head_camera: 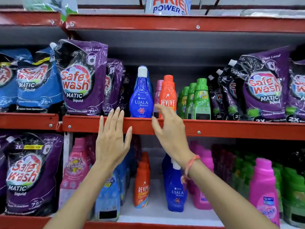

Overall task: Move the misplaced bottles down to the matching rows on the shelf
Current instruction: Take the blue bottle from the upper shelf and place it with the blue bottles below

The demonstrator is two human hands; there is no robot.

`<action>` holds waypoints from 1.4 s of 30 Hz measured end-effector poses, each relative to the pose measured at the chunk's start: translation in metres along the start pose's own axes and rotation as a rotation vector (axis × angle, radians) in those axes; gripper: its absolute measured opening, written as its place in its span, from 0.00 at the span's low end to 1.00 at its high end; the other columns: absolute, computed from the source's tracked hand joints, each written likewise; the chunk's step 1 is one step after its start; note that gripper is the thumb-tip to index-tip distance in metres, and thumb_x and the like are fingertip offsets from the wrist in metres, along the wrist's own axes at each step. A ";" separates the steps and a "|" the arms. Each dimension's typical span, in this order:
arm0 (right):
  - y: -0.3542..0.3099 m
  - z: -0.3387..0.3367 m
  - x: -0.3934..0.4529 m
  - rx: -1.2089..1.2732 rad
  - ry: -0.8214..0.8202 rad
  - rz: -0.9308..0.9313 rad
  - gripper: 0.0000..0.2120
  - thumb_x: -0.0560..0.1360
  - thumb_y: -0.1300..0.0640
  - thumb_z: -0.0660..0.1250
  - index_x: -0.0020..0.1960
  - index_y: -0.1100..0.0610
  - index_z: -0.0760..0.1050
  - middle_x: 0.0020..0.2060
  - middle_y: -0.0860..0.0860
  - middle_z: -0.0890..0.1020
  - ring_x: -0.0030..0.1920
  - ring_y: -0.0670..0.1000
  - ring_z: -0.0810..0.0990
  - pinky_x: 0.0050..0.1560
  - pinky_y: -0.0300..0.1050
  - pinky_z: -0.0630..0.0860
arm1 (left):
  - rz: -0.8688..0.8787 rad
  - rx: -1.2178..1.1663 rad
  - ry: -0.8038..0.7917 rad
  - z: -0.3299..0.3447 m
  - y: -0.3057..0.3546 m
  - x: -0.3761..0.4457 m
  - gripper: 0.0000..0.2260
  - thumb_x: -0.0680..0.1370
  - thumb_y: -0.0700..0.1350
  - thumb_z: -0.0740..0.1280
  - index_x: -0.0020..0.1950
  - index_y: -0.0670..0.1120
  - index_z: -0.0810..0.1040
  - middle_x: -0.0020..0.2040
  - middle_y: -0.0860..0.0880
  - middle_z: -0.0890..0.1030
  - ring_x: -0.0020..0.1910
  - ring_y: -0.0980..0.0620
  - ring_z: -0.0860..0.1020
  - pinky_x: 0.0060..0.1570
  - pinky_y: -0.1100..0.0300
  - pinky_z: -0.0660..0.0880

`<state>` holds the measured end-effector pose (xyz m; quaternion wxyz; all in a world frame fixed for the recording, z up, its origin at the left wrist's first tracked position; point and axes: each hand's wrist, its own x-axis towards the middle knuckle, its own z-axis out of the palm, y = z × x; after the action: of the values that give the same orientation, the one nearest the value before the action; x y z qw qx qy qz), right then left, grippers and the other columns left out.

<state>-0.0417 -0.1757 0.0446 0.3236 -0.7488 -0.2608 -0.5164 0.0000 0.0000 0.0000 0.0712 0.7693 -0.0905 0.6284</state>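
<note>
Red shelf (181, 127); hands (112, 139) open, empty.

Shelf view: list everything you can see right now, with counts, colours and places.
Ujala bottle: two, blue; upper row centre, and lower row.
Revive bottle: two, orange; upper row, and lower row.
Green bottles: several; upper row right of Revive.
Pink bottles: several; lower row.
Safewash pouches: many, purple and blue; both rows' sides.
Ariel pack: one, white; top shelf.
Left hand: open, at shelf edge.
Right hand: open, beside upper Revive.
</note>
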 end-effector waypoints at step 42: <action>0.034 -0.036 -0.076 0.471 -0.007 0.587 0.33 0.55 0.44 0.81 0.55 0.50 0.73 0.52 0.49 0.85 0.51 0.51 0.85 0.53 0.60 0.81 | -0.037 -0.256 -0.274 0.019 0.022 -0.147 0.22 0.79 0.47 0.61 0.70 0.38 0.68 0.71 0.42 0.71 0.71 0.45 0.67 0.73 0.47 0.57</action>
<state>-0.0638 -0.2290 -0.0251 0.6204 -0.6984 -0.1479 -0.3248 -0.0154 -0.0184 -0.1478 0.1671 0.8338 -0.1648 0.4997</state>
